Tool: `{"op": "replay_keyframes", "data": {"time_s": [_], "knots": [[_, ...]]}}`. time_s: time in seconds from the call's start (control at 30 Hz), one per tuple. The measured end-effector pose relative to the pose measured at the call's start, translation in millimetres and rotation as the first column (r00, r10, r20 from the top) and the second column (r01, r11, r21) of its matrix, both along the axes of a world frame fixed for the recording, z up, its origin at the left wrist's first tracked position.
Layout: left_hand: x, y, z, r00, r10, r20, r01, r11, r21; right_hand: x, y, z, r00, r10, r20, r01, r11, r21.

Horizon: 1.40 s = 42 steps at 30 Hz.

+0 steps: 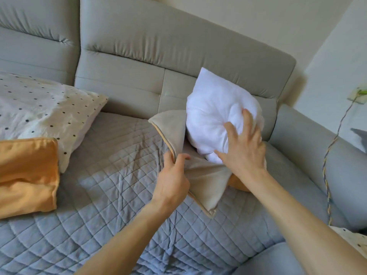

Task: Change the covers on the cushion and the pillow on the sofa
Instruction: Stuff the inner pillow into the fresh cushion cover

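Insert: plump white fabric cushion insert (216,116), at 1 o'clock on the grey sofa (178,46); long axis 12–6, top corner toward 12, lower end in the cover.
Cover: beige fabric cover with orange piping (204,181), mouth facing 1 o'clock.
Left hand (172,181): pinches the mouth's edge.
Right hand (244,147): fingers spread, gripping the insert; forearm from 5 o'clock.

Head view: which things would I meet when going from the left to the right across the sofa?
orange fabric → left hand → white insert → braided cord
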<state>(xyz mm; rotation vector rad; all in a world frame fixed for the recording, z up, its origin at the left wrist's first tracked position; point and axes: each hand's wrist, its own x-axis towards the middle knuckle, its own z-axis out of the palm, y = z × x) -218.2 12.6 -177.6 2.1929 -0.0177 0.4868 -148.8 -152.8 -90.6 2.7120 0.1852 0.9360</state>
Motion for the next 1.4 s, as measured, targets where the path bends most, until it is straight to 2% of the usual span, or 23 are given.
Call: {"op": "replay_keyframes", "data": {"time_s": [0.13, 0.2, 0.27, 0.33, 0.4, 0.43, 0.53, 0.63, 0.8, 0.9, 1.07, 1.17, 1.2, 1.3, 1.4], "knots": [[-6, 4, 4, 0.997, -0.022, 0.075, 0.017, 0.998, 0.068, 14, -23, 3, 0.994, 0.104, 0.039, -0.105, 0.994, 0.016], [-7, 1, 8, 1.0, -0.005, 0.013, 0.003, 0.989, 0.151, 18, -27, 2, 0.985, 0.173, 0.025, -0.174, 0.985, 0.018], [-4, -4, 6, 0.997, 0.078, -0.017, -0.069, 0.952, 0.298, 18, -27, -1, 0.972, 0.232, 0.022, -0.233, 0.97, 0.064], [5, -9, 9, 0.988, 0.103, 0.111, -0.145, 0.849, 0.507, 14, -27, -3, 0.962, 0.273, 0.01, -0.272, 0.954, 0.124], [21, -18, 17, 0.978, -0.084, 0.19, -0.05, 0.794, 0.606, 13, -31, -4, 0.946, 0.323, 0.015, -0.32, 0.93, 0.179], [29, -25, 24, 0.968, -0.195, 0.162, 0.051, 0.776, 0.629, 14, -34, -3, 0.938, 0.345, 0.028, -0.343, 0.916, 0.208], [49, -47, 30, 0.946, -0.325, -0.005, 0.257, 0.737, 0.625, 14, -45, 0, 0.926, 0.376, 0.043, -0.371, 0.881, 0.294], [53, -59, 15, 0.961, -0.26, -0.09, 0.264, 0.778, 0.57, 14, -55, -3, 0.927, 0.37, 0.06, -0.368, 0.87, 0.327], [60, -62, -9, 0.951, -0.3, 0.067, 0.163, 0.677, 0.718, 14, -65, -11, 0.929, 0.353, 0.112, -0.368, 0.845, 0.388], [65, -65, -4, 0.956, -0.278, 0.095, 0.099, 0.609, 0.787, 14, -67, -15, 0.921, 0.366, 0.134, -0.389, 0.832, 0.397], [69, -72, 7, 0.963, -0.265, 0.042, 0.147, 0.651, 0.745, 16, -63, -17, 0.931, 0.342, 0.131, -0.365, 0.836, 0.409], [73, -71, 18, 0.966, -0.245, -0.085, 0.215, 0.576, 0.788, 16, -60, -19, 0.935, 0.331, 0.127, -0.353, 0.839, 0.415], [74, -68, 25, 0.96, -0.264, -0.095, 0.236, 0.577, 0.782, 15, -59, -20, 0.94, 0.32, 0.118, -0.339, 0.836, 0.432], [67, -59, 46, 0.925, -0.378, 0.045, 0.22, 0.628, 0.746, 17, -53, -17, 0.956, 0.278, 0.092, -0.283, 0.799, 0.531], [43, -67, 75, 0.835, -0.491, 0.249, 0.166, 0.656, 0.736, 27, -36, -7, 0.96, 0.259, -0.106, -0.095, 0.656, 0.749]]}}
